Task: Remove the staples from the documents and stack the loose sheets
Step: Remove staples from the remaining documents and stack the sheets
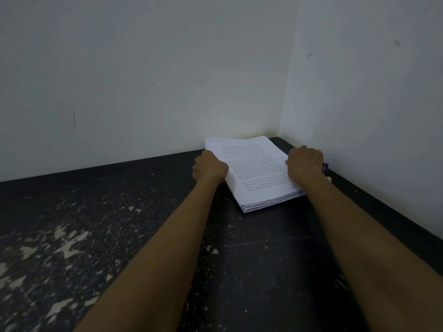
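Observation:
A thick stack of white printed sheets (251, 171) lies on the dark table (263, 259) in the far right corner, by the two walls. My left hand (209, 167) grips the stack's left edge, fingers curled under or against it. On the right edge rests my right hand (304, 161), its fingers closed over the top sheets. A small purple object (325, 167) shows just behind my right wrist; what it is cannot be told. No staple is visible from here.
The tabletop is black with worn pale patches (64, 243) on the left. White walls (143, 80) close in at the back and on the right (371, 104), meeting at the corner behind the stack.

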